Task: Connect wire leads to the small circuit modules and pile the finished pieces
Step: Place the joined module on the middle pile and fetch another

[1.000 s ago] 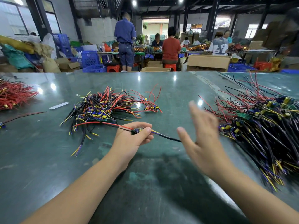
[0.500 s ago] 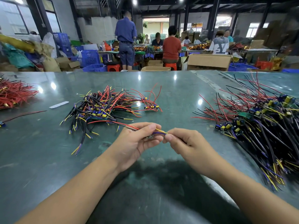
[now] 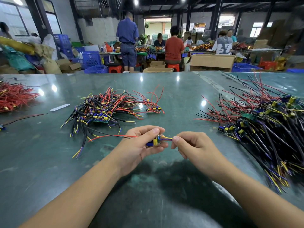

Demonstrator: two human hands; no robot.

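Module [image 3: 154, 142] between both pinching hands

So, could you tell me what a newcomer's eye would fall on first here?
Most likely the two hands meeting at the centre: the left hand holds a small circuit module while the right hand pinches its yellow and purple leads. Next come the tangles of wired modules on the green table: a smaller pile behind the hands to the left and a big pile along the right.

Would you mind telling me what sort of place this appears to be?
Likely a hand-assembly workshop: wired module piles on a long green table, cardboard boxes, and other workers at benches behind.
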